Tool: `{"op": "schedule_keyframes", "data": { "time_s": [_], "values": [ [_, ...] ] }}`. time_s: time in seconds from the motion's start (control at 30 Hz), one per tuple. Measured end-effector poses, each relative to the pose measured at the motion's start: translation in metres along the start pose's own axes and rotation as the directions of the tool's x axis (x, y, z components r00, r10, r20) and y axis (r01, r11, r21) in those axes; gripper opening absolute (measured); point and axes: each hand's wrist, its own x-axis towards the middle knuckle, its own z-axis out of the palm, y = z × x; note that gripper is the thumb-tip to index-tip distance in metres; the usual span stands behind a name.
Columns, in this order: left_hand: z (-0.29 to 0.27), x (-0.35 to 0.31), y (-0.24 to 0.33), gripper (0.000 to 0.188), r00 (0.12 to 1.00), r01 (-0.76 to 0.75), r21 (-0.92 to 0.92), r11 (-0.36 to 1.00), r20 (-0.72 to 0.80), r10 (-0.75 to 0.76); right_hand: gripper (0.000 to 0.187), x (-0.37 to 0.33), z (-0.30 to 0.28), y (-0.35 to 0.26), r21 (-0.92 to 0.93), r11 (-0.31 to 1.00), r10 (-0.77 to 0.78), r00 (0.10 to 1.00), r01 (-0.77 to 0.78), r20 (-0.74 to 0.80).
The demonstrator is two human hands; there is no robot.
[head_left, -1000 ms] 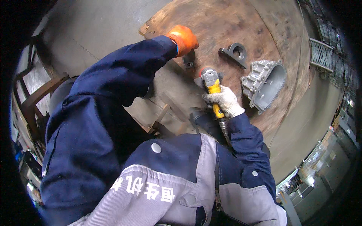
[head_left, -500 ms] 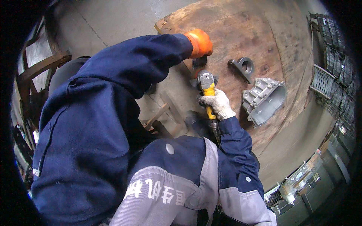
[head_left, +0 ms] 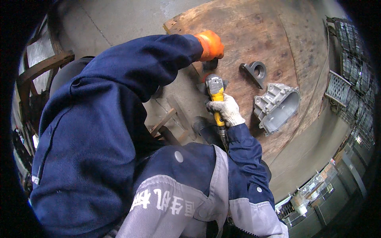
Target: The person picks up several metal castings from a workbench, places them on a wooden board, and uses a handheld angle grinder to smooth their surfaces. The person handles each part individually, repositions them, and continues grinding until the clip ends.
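Note:
My left hand [head_left: 211, 45], in an orange glove, is closed at the edge of the wooden board [head_left: 242, 29]. A dark metal part [head_left: 209, 65] shows just under it, gripped by the fingers; most of that part is hidden. My right hand [head_left: 229, 110], in a white knit glove, wraps round the yellow body of an angle grinder [head_left: 217, 95]. The grinder's grey head points away from me, close to the dark part; whether its disc touches the part I cannot tell. A hose or cable runs back from the grinder's rear along my right forearm.
Right of my hands on the board lie a dark bracket with a round bore [head_left: 256, 72] and a silver cast housing [head_left: 276, 108]. A wooden frame [head_left: 164, 123] stands below on the floor. Wire mesh crates [head_left: 353, 59] line the far right, and a wooden chair-like frame [head_left: 45, 69] stands left.
My right hand and the grinder have shifted slightly to the left. My left hand has stayed in nearly the same place on the dark part.

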Motion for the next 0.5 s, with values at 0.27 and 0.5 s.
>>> {"op": "schedule_keyframes", "data": {
  "time_s": [0.27,0.5],
  "values": [
    [0.0076,0.0014,-0.0037,0.017,0.995,-0.033,-0.016,0.999,-0.095,0.031,0.033,0.0028,-0.0005,0.0028,0.003,1.0,-0.018,1.0,0.018,0.015],
    [0.0027,0.0023,0.0001,0.028,1.0,0.015,-0.024,1.0,-0.021,-0.015,0.032,0.0032,-0.0015,0.0064,-0.037,0.999,0.007,1.0,-0.007,-0.016]
  ]
}}
